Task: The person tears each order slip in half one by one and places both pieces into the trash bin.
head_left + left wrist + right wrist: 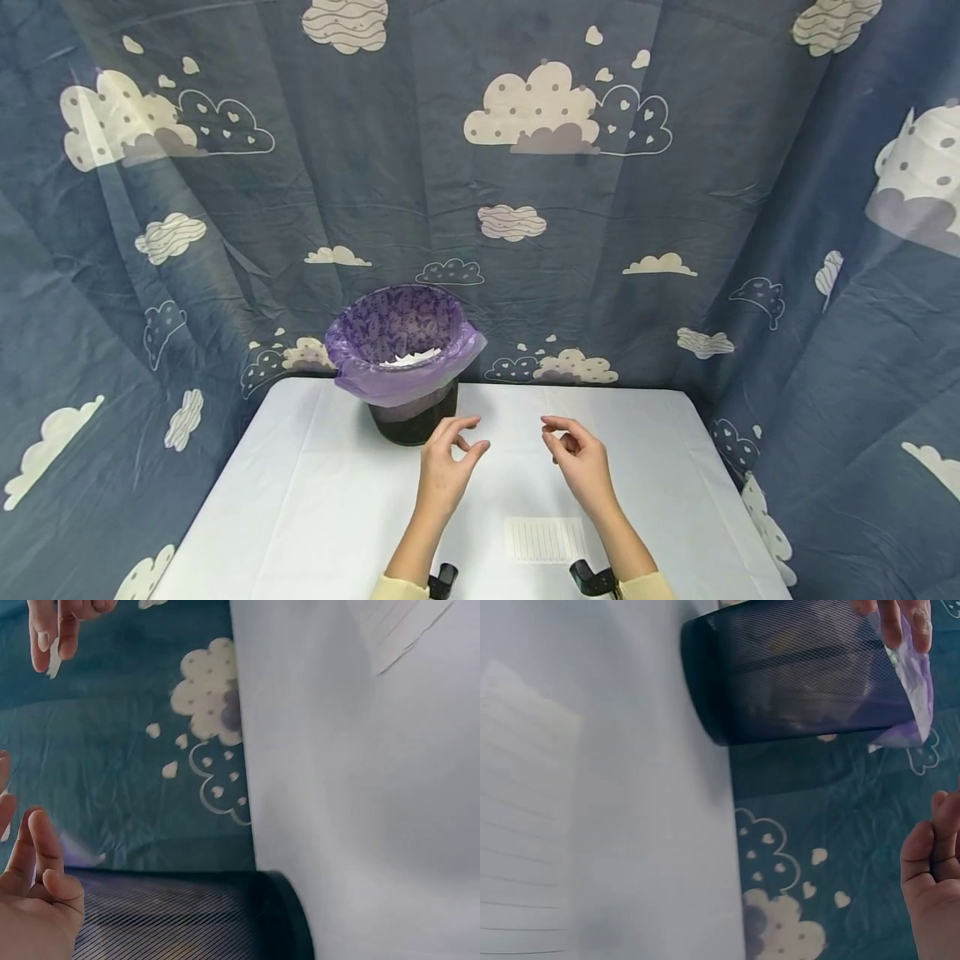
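Observation:
My left hand (442, 471) hovers over the white table in front of the bin, thumb and index finger curved apart with nothing between them. My right hand (581, 467) faces it across a gap, fingers loosely bent and holding nothing. Below and between the wrists, a small lined sheet of paper (545, 540) lies flat on the table. Behind the left hand stands a dark mesh wastebasket (416, 421), lined with a purple plastic bag (405, 383) folded over its rim. White scraps (411, 358) show inside it. In the right wrist view the mesh side (802, 675) appears sideways.
The table (337, 517) has a white covering, and its back edge meets a blue curtain (570, 183) printed with clouds. More curtain hangs at the left and right sides. A black wrist camera mount (592, 579) sits on the right wrist.

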The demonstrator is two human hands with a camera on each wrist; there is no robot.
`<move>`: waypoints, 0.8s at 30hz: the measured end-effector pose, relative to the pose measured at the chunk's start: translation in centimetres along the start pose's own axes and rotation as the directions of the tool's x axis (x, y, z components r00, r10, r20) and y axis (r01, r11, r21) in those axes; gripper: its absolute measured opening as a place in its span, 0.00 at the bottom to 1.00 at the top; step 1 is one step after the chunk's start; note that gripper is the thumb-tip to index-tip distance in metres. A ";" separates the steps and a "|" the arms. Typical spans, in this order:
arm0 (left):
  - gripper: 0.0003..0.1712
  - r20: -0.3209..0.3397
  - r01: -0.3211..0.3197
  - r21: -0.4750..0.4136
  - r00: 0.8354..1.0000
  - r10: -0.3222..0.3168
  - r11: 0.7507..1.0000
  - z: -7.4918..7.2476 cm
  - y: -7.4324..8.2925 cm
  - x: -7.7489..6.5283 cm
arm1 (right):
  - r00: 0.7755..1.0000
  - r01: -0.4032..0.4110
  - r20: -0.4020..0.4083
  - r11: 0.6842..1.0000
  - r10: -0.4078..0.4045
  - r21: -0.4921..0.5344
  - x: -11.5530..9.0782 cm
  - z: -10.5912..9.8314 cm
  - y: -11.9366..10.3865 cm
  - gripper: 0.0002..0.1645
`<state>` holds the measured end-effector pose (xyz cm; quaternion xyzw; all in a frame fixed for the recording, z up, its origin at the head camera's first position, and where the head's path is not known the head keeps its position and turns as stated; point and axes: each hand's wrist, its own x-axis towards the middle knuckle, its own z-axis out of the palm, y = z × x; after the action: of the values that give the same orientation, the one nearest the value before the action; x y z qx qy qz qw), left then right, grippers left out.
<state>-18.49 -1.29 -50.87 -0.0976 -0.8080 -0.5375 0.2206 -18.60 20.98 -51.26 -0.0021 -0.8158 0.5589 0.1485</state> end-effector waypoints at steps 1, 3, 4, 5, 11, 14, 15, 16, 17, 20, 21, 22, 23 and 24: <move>0.21 0.011 0.004 0.004 1.000 -0.004 1.000 0.2 -0.1 -0.3 | 1.000 -0.009 0.001 1.000 0.009 -0.003 -0.4 -0.1 0.3 0.14; 0.22 0.041 0.026 0.008 0.999 -0.026 1.000 0.6 -0.2 -0.8 | 1.000 -0.026 0.007 1.000 0.026 -0.007 -1.1 -0.3 0.8 0.15; 0.22 0.053 0.035 0.011 0.998 -0.035 0.999 0.7 -0.3 -1.0 | 0.999 -0.037 0.011 0.999 0.037 -0.009 -1.5 -0.4 1.1 0.16; 0.22 0.068 0.049 0.014 0.996 -0.049 0.999 1.0 -0.4 -1.3 | 0.999 -0.047 0.013 0.999 0.048 -0.010 -1.8 -0.5 1.4 0.16; 0.22 0.153 0.098 0.041 0.983 -0.103 0.994 2.5 -1.4 -3.2 | 0.996 -0.085 0.039 0.996 0.086 -0.038 -3.5 -0.7 3.3 0.18; 0.23 0.191 0.103 0.043 0.975 -0.109 0.994 3.3 -2.0 -4.2 | 0.991 -0.112 0.065 0.992 0.116 -0.052 -4.2 -0.6 4.1 0.20; 0.24 0.202 0.106 0.044 0.973 -0.113 0.993 3.5 -2.2 -4.5 | 0.989 -0.124 0.076 0.991 0.127 -0.051 -4.5 -0.5 4.3 0.20; 0.24 0.212 0.108 0.046 0.971 -0.115 0.993 3.8 -2.4 -4.8 | 0.987 -0.135 0.085 0.990 0.139 -0.051 -4.7 -0.5 4.5 0.20; 0.25 0.220 0.109 0.047 0.969 -0.117 0.993 4.0 -2.7 -5.1 | 0.985 -0.144 0.091 0.988 0.149 -0.056 -4.9 -0.4 4.7 0.21; 0.26 0.247 0.110 0.065 0.961 -0.123 0.992 4.8 -3.2 -5.8 | 0.979 -0.166 0.104 0.983 0.174 -0.084 -5.5 -0.2 5.5 0.22; 0.27 0.259 0.110 0.072 0.958 -0.125 0.991 5.1 -3.3 -6.1 | 0.977 -0.176 0.107 0.980 0.186 -0.093 -5.7 -0.2 5.7 0.23; 0.27 0.271 0.108 0.081 0.954 -0.127 0.991 5.3 -3.4 -6.4 | 0.975 -0.185 0.108 0.977 0.196 -0.109 -5.9 -0.2 6.0 0.24; 0.28 0.284 0.107 0.091 0.950 -0.129 0.990 5.6 -3.5 -6.6 | 0.972 -0.193 0.111 0.973 0.207 -0.124 -6.1 -0.2 6.3 0.25; 0.28 0.295 0.111 0.100 0.946 -0.136 0.989 5.9 -3.6 -6.9 | 0.968 -0.204 0.116 0.969 0.221 -0.136 -6.3 -0.2 6.7 0.26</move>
<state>-15.26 3.17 -58.90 -0.1186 -0.8581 -0.4954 0.0647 -13.56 22.62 -58.78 -0.0622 -0.8516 0.5193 0.0335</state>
